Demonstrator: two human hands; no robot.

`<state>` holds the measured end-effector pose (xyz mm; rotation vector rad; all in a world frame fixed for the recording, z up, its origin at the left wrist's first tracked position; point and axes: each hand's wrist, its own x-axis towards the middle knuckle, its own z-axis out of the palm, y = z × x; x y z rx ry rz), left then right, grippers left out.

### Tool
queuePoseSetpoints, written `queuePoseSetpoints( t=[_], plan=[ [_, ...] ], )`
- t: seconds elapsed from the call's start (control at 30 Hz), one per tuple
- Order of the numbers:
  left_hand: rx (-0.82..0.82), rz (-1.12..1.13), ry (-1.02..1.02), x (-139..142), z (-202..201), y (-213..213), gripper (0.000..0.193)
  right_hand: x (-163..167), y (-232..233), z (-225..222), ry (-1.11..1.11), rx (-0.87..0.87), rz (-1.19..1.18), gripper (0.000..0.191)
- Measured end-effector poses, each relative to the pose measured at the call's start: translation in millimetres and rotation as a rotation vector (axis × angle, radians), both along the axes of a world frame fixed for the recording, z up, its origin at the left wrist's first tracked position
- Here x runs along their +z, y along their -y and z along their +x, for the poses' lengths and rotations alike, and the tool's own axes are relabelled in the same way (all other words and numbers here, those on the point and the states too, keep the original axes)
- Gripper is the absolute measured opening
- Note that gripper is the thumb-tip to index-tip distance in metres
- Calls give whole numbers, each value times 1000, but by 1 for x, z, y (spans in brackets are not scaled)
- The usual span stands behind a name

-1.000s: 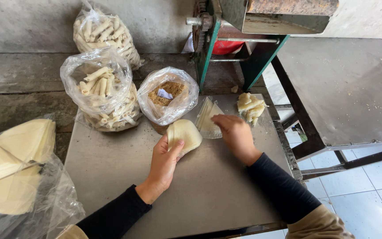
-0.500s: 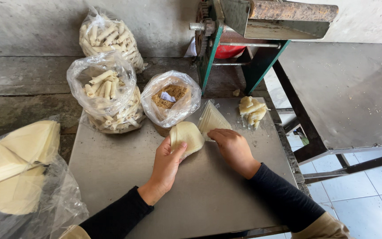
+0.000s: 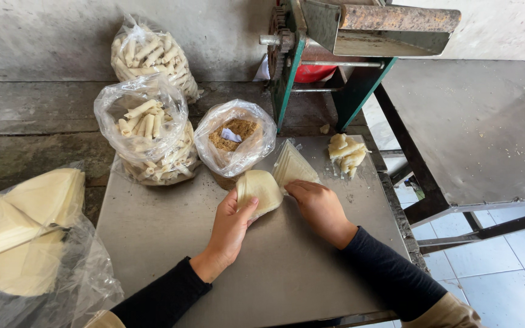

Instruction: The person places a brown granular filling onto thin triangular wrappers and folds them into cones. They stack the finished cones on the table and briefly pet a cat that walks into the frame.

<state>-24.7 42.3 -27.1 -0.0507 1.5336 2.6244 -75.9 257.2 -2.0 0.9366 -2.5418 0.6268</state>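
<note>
While your left hand [image 3: 229, 228] lifts a pale, thin, fan-shaped pastry wrapper [image 3: 258, 189] off the grey metal table [image 3: 153, 237], thumb on top and fingers curled under its lower edge, your right hand [image 3: 318, 206] lies flat, fingers together, on the near corner of a stack of pale triangular wrappers in clear plastic [image 3: 293, 167]. Both sit toward the table's far edge, right of centre.

Just behind the lifted wrapper, nearly touching it, stands an open clear plastic bag of brown crumbly filling [image 3: 236, 136]. If you swing the sheet back you could nudge that bag and spill it.

The wrapper looks thin and limp, so a hard pinch would likely tear or crease it. Two sheets may also cling together; I cannot tell whether you hold one or more.

Two clear bags of rolled pale pastry sticks [image 3: 150, 130] crowd the far left corner, and a small heap of pale dough scraps [image 3: 346, 152] lies at the far right edge, where a stray sleeve could sweep it off.
</note>
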Motion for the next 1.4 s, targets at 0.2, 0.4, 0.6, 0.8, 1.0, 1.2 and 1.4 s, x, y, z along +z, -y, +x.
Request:
queuePoseSetpoints(
  t=[0.2,0.4,0.6,0.8,1.0,1.2,1.4],
  plan=[
    [-24,11,18,6,1,0,38,19,4,6,45,28,14,18],
    [-92,247,95,10,1,4,45,56,3,21,219,60,-354,23],
    [-248,171,-33,11,4,6,44,58,13,28,133,311,-181,32],
    [-244,43,-52,8,2,3,43,55,10,22,408,291,-306,23],
    [-228,14,-52,10,3,1,40,52,6,18,490,263,-364,12],
    [-240,-59,-85,24,6,1,45,49,6,17,543,231,-396,10],
    [-130,-120,-80,14,3,-2,40,45,10,21,470,275,-408,10]
  ],
)
